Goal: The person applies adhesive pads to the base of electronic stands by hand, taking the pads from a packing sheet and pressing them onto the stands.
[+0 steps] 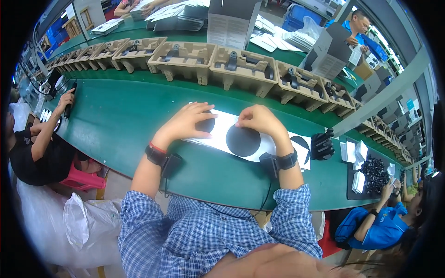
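Observation:
A long white sheet (222,134) with large black discs on it lies slantwise on the green worktable in front of me. My left hand (187,121) rests spread on its left end, fingers and thumb around the left black disc (205,123), which it partly covers. At the upper edge of the middle black disc (243,141), the thumb and forefinger of my right hand (259,121) are pinched together. The disc looks flat against the sheet. A third black disc (301,142) shows at the right end, beyond my right wrist. Both wrists wear black strapped devices.
Moulded brown trays (243,76) holding black parts stand in a row along the far side. Right of the sheet lies a black bundle (322,144), then a dark mat (354,185) with small black parts and white pieces. Co-workers sit at left and right; white stacks (185,16) lie beyond.

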A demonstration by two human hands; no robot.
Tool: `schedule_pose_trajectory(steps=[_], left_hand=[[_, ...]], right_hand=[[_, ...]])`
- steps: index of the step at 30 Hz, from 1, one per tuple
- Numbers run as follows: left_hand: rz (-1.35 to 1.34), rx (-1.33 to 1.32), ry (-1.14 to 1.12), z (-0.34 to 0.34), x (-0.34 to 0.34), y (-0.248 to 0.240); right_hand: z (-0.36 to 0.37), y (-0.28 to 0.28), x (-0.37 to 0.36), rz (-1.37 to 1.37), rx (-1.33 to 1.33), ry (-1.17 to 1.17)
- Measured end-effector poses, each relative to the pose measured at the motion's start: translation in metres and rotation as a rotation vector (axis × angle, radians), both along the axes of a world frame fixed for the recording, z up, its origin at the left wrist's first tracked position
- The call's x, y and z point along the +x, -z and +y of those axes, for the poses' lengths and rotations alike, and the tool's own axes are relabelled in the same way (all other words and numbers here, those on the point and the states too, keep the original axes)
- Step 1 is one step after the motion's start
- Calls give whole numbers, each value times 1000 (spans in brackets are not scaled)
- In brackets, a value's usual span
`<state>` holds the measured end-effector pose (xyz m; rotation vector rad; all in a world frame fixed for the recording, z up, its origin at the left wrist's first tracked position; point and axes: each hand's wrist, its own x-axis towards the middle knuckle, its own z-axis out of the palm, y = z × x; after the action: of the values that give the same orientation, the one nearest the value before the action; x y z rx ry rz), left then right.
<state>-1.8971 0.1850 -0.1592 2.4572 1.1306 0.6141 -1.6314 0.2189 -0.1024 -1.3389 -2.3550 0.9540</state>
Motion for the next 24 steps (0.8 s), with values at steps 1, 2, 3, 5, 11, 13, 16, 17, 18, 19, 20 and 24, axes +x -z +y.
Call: schedule_pose_trajectory(steps=[1,2,3,5,11,13,16,17,18,19,20,24], left_hand=[[-6,5,2,-1,-1,-1],[-6,13,3,0,-2,0],[-22,7,5,0,-3,1],[-39,2,-8,0,-4,2],[-29,18,-23,1,-10,2],[-41,32,-23,1,-12,2],[-54,38,-14,3,-12,0],[-55,29,-13,2,-13,0],[-54,31,-13,1,-13,-1],[-54,28,-15,1,-13,-2],[-53,23,-9,0,-13,-2],[-52,27,-3,2,-14,-1]], right_hand=[[-1,-2,-2,-58,49,-7],[-3,-4,-4,-115,98,-12],[-6,-6,-6,-175,159,-11],[-13,-9,-11,-237,298,-29],[-23,-3,-21,-409,485,3],[-19,3,-16,-365,681,-14],[-17,-2,-11,-429,628,47],[-17,-10,-10,-503,627,53],[-18,-17,-7,-494,644,77],[-20,-26,-3,-485,663,105],[-27,-39,1,-456,702,101],[-56,-81,17,-120,556,35]])
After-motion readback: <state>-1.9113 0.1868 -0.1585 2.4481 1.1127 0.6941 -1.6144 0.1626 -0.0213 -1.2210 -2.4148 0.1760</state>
